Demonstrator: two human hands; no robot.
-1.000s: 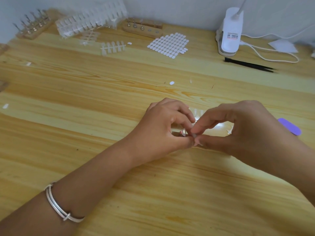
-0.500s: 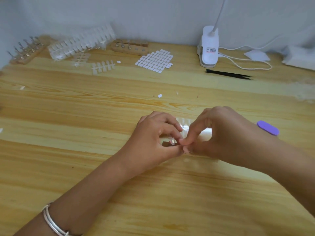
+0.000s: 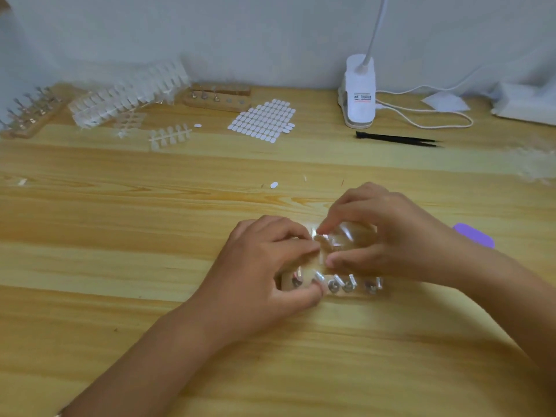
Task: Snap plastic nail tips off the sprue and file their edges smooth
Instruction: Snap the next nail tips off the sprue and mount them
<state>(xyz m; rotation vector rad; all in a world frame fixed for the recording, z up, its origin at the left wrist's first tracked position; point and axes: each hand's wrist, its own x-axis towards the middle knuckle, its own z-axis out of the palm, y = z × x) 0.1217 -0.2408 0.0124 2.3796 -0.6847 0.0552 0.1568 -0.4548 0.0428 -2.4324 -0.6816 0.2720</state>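
purple file (image 3: 474,235) partly behind right hand (image 3: 400,236)

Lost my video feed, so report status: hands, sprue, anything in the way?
Left hand and right hand both pinching the clear sprue. Purple file untouched beside right hand. Wooden holder close under the hands, nothing blocking.

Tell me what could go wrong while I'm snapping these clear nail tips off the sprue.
A freed tip may spring off the clear sprue that both your left hand and right hand pinch, and vanish on the pale wooden table. Your left thumb is right by the wooden peg stand; a slip could knock it.
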